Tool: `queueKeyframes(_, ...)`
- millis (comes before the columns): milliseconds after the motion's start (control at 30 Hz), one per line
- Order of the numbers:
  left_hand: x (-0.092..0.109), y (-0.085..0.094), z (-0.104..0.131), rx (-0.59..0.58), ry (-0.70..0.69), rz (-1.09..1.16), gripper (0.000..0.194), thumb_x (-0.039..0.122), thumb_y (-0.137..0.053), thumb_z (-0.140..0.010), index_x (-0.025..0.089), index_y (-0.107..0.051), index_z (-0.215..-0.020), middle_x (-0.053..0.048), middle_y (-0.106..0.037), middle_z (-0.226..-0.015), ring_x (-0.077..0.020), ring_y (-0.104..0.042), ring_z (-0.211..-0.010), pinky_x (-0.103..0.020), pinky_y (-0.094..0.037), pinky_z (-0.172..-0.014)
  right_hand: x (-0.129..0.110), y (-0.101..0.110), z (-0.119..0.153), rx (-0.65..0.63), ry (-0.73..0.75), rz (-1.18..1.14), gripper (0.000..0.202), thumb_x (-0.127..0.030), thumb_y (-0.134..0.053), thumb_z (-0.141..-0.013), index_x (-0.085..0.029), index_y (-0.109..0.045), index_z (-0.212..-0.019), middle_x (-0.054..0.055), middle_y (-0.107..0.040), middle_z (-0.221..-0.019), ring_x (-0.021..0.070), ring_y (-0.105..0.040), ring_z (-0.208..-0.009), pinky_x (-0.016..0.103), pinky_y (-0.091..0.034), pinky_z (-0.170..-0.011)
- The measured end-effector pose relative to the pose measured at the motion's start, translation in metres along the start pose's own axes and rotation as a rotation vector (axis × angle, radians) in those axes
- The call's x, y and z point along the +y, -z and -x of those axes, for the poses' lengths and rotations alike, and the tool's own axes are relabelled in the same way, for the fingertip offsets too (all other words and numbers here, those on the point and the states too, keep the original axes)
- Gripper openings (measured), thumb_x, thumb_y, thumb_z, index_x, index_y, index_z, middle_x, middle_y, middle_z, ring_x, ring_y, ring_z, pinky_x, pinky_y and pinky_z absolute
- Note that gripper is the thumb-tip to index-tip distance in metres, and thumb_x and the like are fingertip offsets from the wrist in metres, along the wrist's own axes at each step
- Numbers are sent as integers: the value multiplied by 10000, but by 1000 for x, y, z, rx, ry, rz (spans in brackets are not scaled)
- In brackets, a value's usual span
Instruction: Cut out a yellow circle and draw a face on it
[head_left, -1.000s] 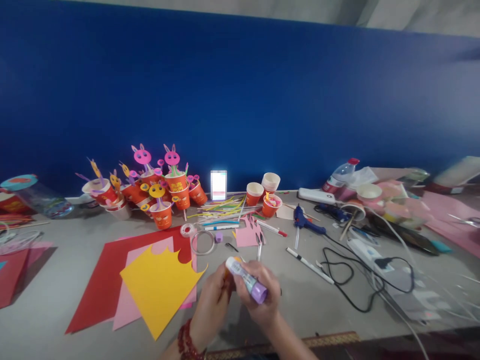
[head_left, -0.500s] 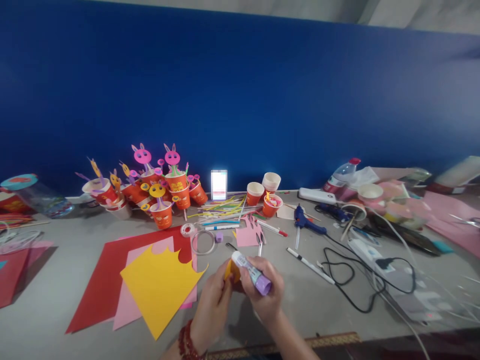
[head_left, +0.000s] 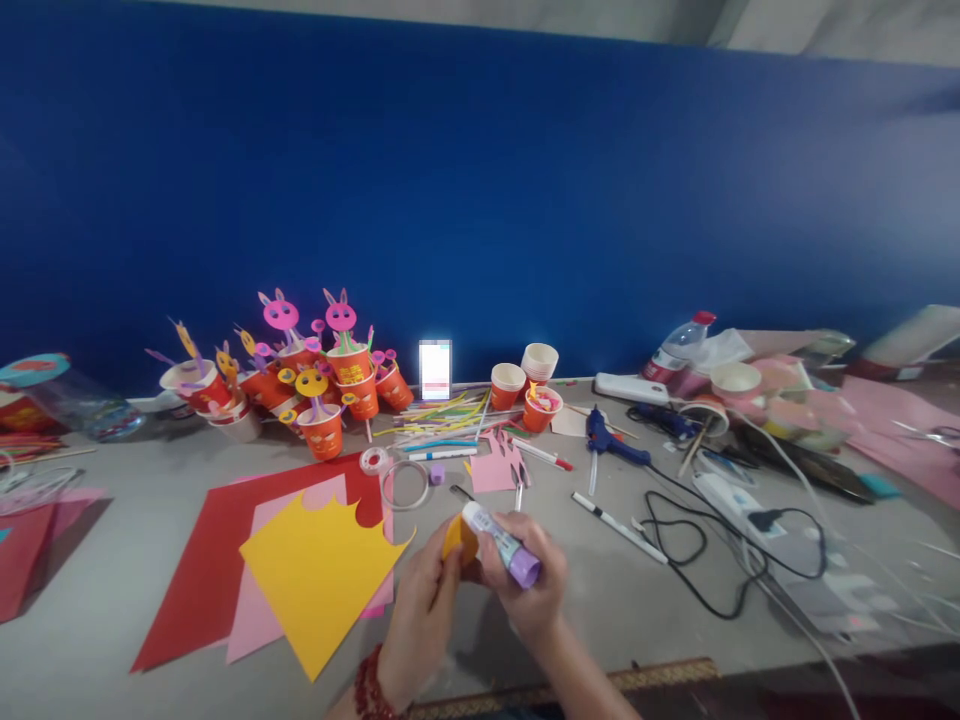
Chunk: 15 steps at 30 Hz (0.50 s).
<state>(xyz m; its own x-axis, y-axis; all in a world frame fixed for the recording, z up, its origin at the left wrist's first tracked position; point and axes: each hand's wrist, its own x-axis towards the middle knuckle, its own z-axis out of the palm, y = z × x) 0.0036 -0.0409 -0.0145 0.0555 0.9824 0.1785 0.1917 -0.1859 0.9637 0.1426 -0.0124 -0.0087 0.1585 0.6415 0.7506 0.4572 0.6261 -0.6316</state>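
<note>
My right hand (head_left: 529, 575) is closed round a glue stick (head_left: 504, 548) with a white tube and a purple base, tilted with its tip toward my left hand. My left hand (head_left: 424, 605), a red bead bracelet on its wrist, pinches a small yellow-orange paper piece (head_left: 459, 540). The glue stick's end is right at that piece; whether they touch I cannot tell. Left of my hands lies a yellow paper sheet (head_left: 319, 570) with a scalloped cut edge, over pink and red sheets (head_left: 187, 560). A purple cap (head_left: 437, 474) stands beyond my hands.
Decorated paper cups (head_left: 321, 435) crowd the back left. Pipe cleaners (head_left: 435, 420), a lit phone screen (head_left: 436, 370) and cut pink paper (head_left: 495, 468) are ahead. To the right lie a blue glue gun (head_left: 611, 440), a marker (head_left: 619, 527), looped black cable (head_left: 697, 600) and a power strip (head_left: 731, 510).
My left hand has tilted slightly, so more of the yellow-orange paper piece shows. The glue stick stays in my right hand, nearly in the same place. The view has shifted a little.
</note>
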Motion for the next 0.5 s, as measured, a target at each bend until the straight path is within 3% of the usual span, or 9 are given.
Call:
queueKeyframes(100, 0, 0, 0, -49, 43, 67, 382, 414, -421, -991, 180, -601, -1233, -84, -744, -927, -219, -700, -814, -352, -556, -843, 5, 7, -4, 39, -54, 29, 59, -193, -686, -801, -180, -658, -851, 19, -690, -689, 174, -654, -558, 278, -539, -539)
queueKeyframes(267, -1, -3, 0, 38, 45, 89, 375, 422, -484, -959, 192, -626, -1219, -102, -701, -1160, -249, -680, -1013, -355, -559, -876, -4, 6, 2, 24, 81, 27, 155, -170, -681, -781, -200, -648, -930, 30, -714, -738, 196, -678, -609, 309, -562, -588)
queueKeyframes(367, -2, -4, 2, 36, 32, 77, 372, 436, -491, -947, 196, -658, -1176, -102, -711, -1133, -248, -679, -999, -350, -561, -871, -8, 0, 4, -1, 163, -4, 196, -147, -684, -756, -218, -636, -932, 10, -707, -688, 189, -662, -572, 298, -550, -561)
queueKeyframes(500, -6, -2, 5, 104, 51, -15, 360, 432, -527, -927, 206, -657, -1175, -104, -713, -1129, -255, -666, -1020, -383, -539, -920, -8, -3, 0, 19, 121, -19, 189, -134, -682, -759, -226, -640, -919, 1, -708, -687, 183, -664, -570, 289, -547, -564)
